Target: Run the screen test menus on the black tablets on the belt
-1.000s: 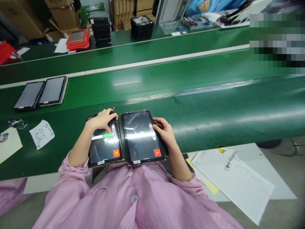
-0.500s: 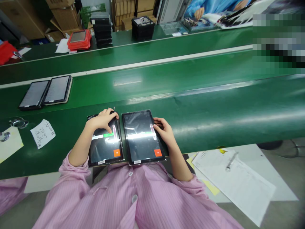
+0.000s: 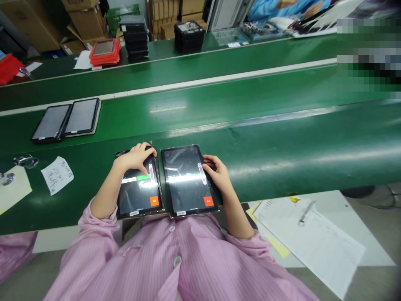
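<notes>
Two dark tablets lie side by side at the near table edge, against my shirt. Over the top of the left tablet [image 3: 138, 198] rests my left hand [image 3: 139, 158], fingers curled at its upper right corner and thumb on the screen. My right hand [image 3: 216, 171] grips the right edge of the right tablet [image 3: 184, 196], thumb along the edge; its other fingertips are partly hidden. Both screens are lit, with a green and white bar, a slider at the right side and an orange "Fail" box low down.
Two more tablets [image 3: 82, 117] lie on the green conveyor belt [image 3: 131, 113]. A handwritten note [image 3: 58, 175] is at left, paper sheets [image 3: 307, 238] at lower right. Across stand a black stack [image 3: 135, 42], red trays [image 3: 106, 53] and a black bin [image 3: 189, 37]. A blue-sleeved person [image 3: 266, 9] works opposite.
The two tablets on the belt have moved a little to the right. The hands of the person opposite have shifted. Both my hands stay where they were on the near tablets.
</notes>
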`<state>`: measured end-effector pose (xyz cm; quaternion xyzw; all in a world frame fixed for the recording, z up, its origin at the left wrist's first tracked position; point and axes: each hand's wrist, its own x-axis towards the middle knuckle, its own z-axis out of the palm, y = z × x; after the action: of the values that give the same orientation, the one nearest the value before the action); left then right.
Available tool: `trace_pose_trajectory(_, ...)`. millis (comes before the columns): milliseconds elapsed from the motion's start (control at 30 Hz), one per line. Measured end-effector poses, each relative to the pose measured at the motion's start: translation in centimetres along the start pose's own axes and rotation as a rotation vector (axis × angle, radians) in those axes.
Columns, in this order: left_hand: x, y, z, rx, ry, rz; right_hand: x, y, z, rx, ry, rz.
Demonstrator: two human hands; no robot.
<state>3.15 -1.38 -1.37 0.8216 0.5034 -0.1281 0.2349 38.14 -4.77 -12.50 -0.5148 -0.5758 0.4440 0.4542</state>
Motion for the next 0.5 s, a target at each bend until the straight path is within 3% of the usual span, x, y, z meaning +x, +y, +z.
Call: trace_pose_trajectory(500,-0.07,0.21,-0.33,0.040,-0.043,-0.035,0.05,-0.51,0.02,0.020,-0.013,0.037)
